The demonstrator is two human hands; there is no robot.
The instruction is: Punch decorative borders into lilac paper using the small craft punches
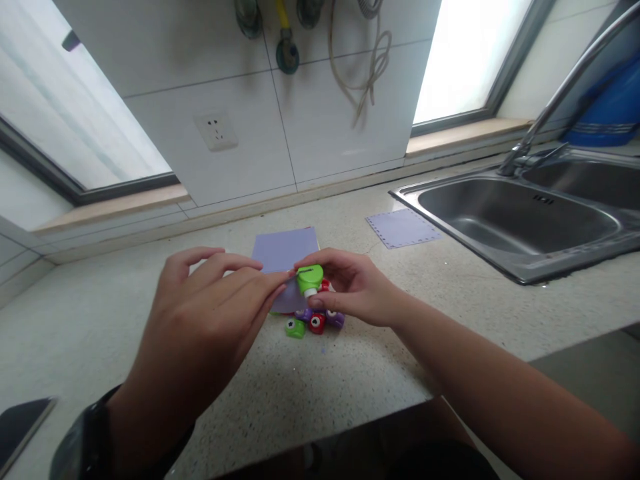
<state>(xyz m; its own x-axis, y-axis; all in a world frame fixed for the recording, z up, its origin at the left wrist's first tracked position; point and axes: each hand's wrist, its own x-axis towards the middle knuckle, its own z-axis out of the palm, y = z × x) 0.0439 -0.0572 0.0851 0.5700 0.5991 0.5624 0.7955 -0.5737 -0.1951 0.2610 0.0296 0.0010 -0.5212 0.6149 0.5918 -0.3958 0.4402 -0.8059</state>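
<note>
My right hand (357, 283) grips a light-green craft paper punch (310, 279) with a white button, tilted so its slot faces up. The fingertips of my left hand (210, 313) are pinched together at the punch's left side, by the slot; whatever lies between them is hidden. Under both hands is a stack of purple paper (285, 248) on the counter. In front of the stack sit more small punches: a green one (295, 327), a red one (317, 323) and a purple one (335, 319), with others partly covered by my right hand.
A purple sheet with holes punched along its edges (403, 228) lies near the steel sink (500, 200) at right. A dark flat device (23, 427) is at the lower left. The speckled counter (240, 393) ends at a front edge before me; a tiled wall (250, 133) stands behind.
</note>
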